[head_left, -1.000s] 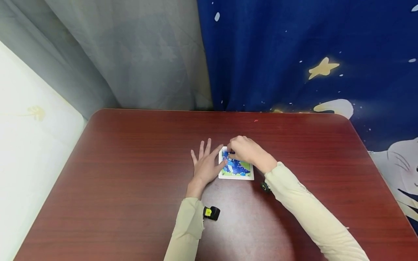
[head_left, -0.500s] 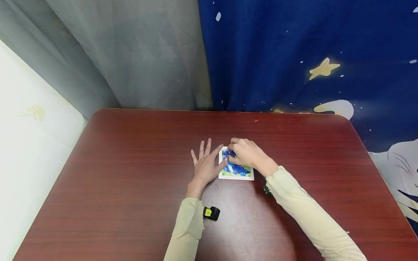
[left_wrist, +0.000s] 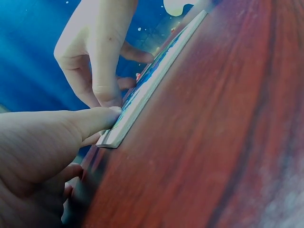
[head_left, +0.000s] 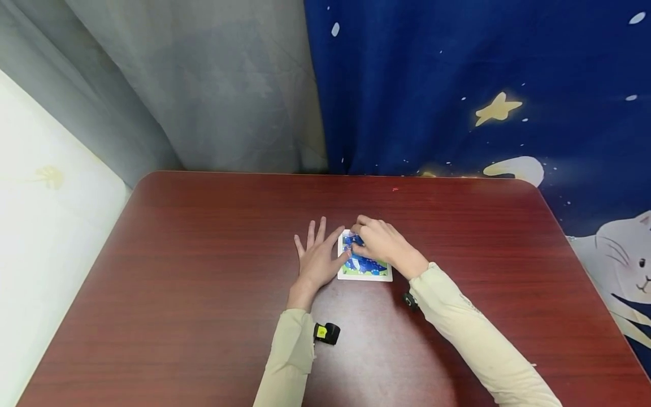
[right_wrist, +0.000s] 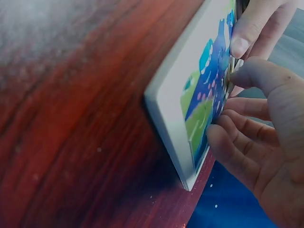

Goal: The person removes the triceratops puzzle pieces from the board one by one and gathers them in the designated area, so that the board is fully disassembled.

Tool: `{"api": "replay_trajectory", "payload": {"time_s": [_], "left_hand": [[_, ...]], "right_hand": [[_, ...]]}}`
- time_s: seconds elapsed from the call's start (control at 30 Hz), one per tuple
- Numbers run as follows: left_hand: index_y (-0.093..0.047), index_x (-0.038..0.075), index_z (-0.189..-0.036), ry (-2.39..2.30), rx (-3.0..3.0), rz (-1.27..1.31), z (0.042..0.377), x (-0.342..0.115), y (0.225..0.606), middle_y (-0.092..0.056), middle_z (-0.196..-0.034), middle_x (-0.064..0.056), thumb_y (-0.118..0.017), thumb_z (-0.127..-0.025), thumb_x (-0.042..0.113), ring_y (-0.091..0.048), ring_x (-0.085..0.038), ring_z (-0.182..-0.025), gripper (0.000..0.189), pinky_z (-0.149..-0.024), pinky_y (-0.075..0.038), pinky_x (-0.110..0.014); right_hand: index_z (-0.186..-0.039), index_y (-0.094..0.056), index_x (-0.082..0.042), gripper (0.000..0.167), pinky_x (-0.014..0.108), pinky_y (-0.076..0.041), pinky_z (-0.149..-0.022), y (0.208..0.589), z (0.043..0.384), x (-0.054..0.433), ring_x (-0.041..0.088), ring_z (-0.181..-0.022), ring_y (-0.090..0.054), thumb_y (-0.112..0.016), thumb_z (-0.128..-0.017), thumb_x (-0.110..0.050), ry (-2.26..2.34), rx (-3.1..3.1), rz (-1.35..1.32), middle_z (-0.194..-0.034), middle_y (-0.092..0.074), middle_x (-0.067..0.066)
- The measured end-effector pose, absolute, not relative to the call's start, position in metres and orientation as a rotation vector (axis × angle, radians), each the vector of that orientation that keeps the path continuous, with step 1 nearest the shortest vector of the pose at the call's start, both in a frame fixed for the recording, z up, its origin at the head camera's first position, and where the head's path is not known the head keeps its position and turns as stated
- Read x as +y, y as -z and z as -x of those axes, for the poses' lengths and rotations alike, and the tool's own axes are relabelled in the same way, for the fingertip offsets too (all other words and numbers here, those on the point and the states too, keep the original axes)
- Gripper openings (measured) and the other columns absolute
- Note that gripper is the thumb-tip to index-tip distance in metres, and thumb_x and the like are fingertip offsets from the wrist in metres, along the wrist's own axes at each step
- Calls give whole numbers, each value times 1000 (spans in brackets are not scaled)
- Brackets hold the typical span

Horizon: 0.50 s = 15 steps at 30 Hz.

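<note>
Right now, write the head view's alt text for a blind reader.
A left hand, fingers spread, touches the left side of a white-bordered picture board; the right hand bends over its far part. The board lies on a reddish-brown table, with a grey curtain and a blue curtain behind.

A smooth, glossy wood-grain surface is shown by the table (head_left: pixel 203 254). The picture board (head_left: pixel 364 268) is rimmed in smooth, wood-like material. Matt cloth is seen in the far grey curtain (head_left: pixel 229 85), far blue curtain (head_left: pixel 407 85) and sleeves (head_left: pixel 286 356).
</note>
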<state>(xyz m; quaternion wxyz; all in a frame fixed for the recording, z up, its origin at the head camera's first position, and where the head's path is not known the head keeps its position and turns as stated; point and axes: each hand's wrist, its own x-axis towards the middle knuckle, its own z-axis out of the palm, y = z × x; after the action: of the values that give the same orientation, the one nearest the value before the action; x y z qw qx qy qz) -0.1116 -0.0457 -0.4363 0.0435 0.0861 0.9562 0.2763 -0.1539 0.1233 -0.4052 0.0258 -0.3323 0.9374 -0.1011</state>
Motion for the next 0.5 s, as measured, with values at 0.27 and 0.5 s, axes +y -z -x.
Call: {"api": "replay_trajectory", "payload": {"time_s": [0.27,0.5], "left_hand": [[-42,27,-141,-837,2934,-269,111,-46,437,-12,-154,-11,-60,-87,43,0,-30,-141,60,-103,6,-63],[-43,26,-141,-854,2943,-275,111,-46,438,-13,-154,-12,-60,-87,43,-1,-31,-140,59,-102,5,-63]], "right_hand": [[-107,-67,-1,31,31,-52,-65,407,153,125,14,-65,-55,-62,-85,-23,355,2888,1044,-94,-56,7],[-107,-65,-2,33,33,-53,-73,409,152,125,15,-73,-56,-66,-84,-26,440,2877,994,-98,-56,7]]}}
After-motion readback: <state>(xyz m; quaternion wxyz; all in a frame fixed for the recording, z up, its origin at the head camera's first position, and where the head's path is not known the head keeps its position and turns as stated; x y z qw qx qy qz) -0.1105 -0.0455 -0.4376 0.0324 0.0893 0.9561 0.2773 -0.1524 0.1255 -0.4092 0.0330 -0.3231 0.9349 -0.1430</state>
